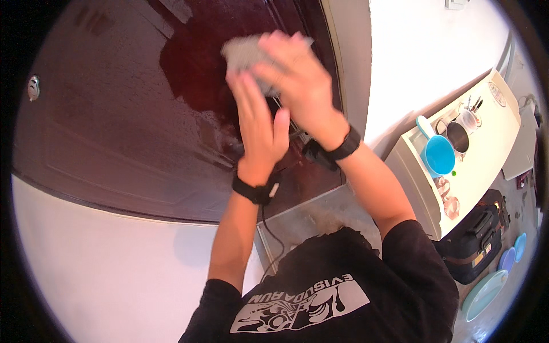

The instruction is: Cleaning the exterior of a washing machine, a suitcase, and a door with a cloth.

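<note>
A grey cloth (246,53), blurred by motion, lies against a dark red-brown panelled door (128,111) with a wet-looking sheen. My right hand (300,77) is on the cloth's right part, fingers spread over it. Below the cloth, my left hand (259,115) has its fingertips at the lower left edge, palm flat and thumb raised towards the right hand. Whether the left fingers press on the cloth or only touch its edge, I cannot tell. Black bands are on both wrists. Part of the door behind my hands is hidden.
A round metal door lock (34,88) is at far left. On the right, a cream cabinet (484,171) holds a blue dipper (438,156), a metal mug (457,138) and a cup with pens. A black suitcase (476,240) and several plastic basins (484,296) are on the floor. A cable hangs from my left wrist.
</note>
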Demonstrator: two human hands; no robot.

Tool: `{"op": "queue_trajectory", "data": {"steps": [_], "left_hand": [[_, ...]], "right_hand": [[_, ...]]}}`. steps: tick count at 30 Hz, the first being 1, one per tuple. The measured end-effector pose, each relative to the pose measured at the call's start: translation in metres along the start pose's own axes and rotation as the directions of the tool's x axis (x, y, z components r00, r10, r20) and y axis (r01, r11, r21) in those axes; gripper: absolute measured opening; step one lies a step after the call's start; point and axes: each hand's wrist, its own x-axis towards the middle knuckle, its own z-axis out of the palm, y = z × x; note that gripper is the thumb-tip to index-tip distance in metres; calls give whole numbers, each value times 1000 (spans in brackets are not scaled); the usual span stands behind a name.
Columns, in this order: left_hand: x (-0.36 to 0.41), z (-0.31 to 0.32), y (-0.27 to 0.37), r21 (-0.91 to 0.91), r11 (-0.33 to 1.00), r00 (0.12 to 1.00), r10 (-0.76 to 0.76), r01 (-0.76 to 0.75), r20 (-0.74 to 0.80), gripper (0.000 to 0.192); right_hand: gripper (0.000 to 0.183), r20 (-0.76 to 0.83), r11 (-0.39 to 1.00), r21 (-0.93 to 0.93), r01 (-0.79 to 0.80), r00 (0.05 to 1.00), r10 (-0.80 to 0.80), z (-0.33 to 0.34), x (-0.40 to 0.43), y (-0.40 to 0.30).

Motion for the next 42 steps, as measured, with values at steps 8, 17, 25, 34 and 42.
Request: {"op": "queue_trajectory", "data": {"steps": [8, 17, 25, 34, 42], "left_hand": [[9, 43, 18, 155, 986, 964, 21, -64, 265, 74], [-53, 76, 35, 202, 978, 898, -41, -54, 439, 75], [-127, 102, 43, 106, 994, 763, -76, 10, 642, 75], [-94, 51, 60, 98, 995, 877, -52, 6, 477, 74], [-105, 27, 33, 206, 970, 931, -187, 126, 313, 71]], "right_hand": [[43, -39, 946, -98, -310, 951, 308, -16, -96, 34], [58, 56, 794, -78, -602, 793, 607, -38, -177, 15], [47, 52, 604, -96, -791, 602, 797, -49, -259, -23], [52, 42, 702, -12, -712, 701, 712, -60, -178, -58], [38, 96, 812, -119, -571, 808, 582, -23, -162, -65]]}}
